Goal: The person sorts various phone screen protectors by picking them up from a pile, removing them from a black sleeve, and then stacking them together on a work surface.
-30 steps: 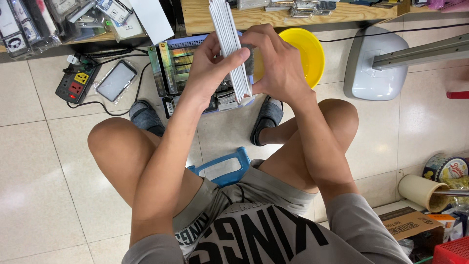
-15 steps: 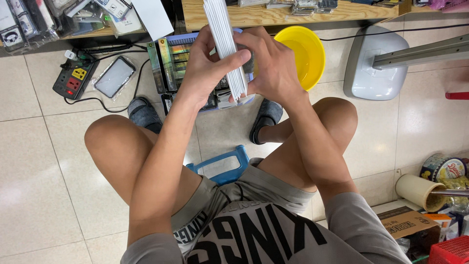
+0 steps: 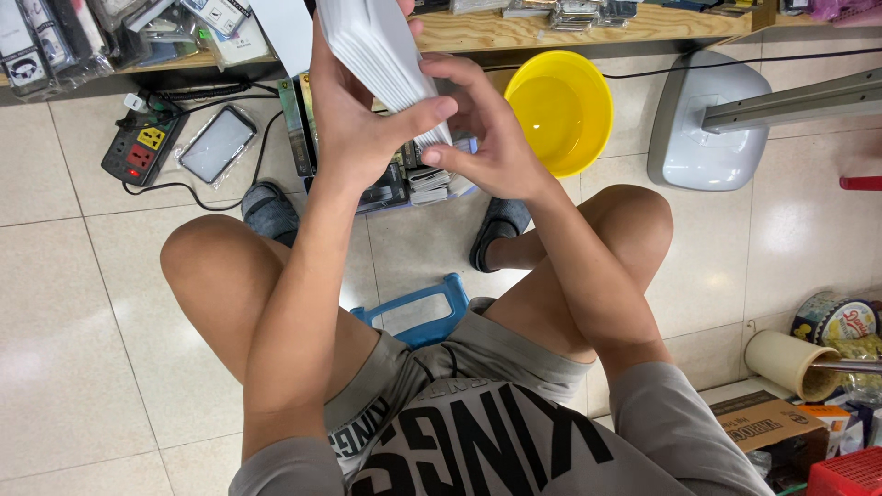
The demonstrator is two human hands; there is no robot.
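Left of the fingers, a power strip (image 3: 140, 150) and a bagged phone (image 3: 217, 144) lie on the tiles. The left hand (image 3: 354, 119) has risen since a second ago, fingers clamped around the stack of white packets (image 3: 381, 60); the right hand (image 3: 487, 138) pinches its lower edge, seemingly still sorting. Right of the fingers sits a yellow bowl (image 3: 560, 110).

- Stack of white packets (image 3: 381, 55): top cut off by the far edge.
- Basket of packets (image 3: 413, 179): mostly hidden behind left hand (image 3: 354, 119) and right hand (image 3: 487, 138).
- Red crate (image 3: 850, 473): cut off at near right corner.
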